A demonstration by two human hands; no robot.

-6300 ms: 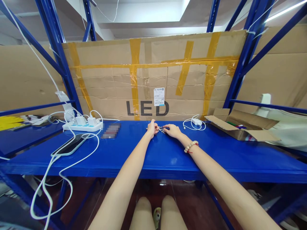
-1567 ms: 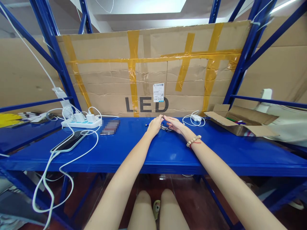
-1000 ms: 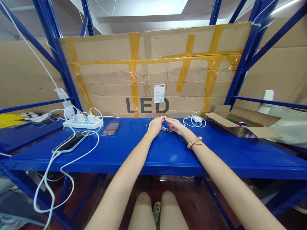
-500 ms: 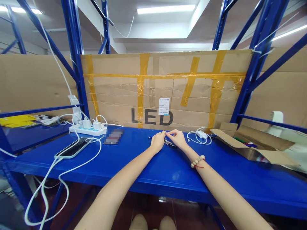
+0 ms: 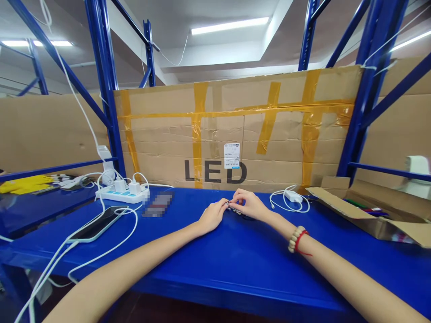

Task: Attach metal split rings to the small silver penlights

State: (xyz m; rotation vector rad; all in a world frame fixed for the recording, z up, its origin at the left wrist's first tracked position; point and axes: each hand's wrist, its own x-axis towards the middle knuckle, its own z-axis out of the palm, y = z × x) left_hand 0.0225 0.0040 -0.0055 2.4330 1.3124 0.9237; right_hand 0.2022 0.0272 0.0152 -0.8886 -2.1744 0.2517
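Observation:
My left hand (image 5: 212, 217) and my right hand (image 5: 251, 205) meet over the middle of the blue table (image 5: 215, 260). Both pinch at a small dark and silvery item (image 5: 236, 211), its shiny bits showing under the right fingers. Its kind is too small to make out, and my fingers cover most of it. A beaded bracelet (image 5: 296, 238) with a red cord circles my right wrist.
On the left are a phone (image 5: 97, 226) with white cables and a white power strip (image 5: 123, 195). A charger (image 5: 292, 196) with a coiled cable lies right of my hands, before an open cardboard box (image 5: 373, 229). Taped cardboard (image 5: 161, 143) stands behind.
The view has shifted and tilted a little. My left hand has turned and moved slightly left; its fingertips still meet those of my right hand. A blue tip left of the hands no longer shows.

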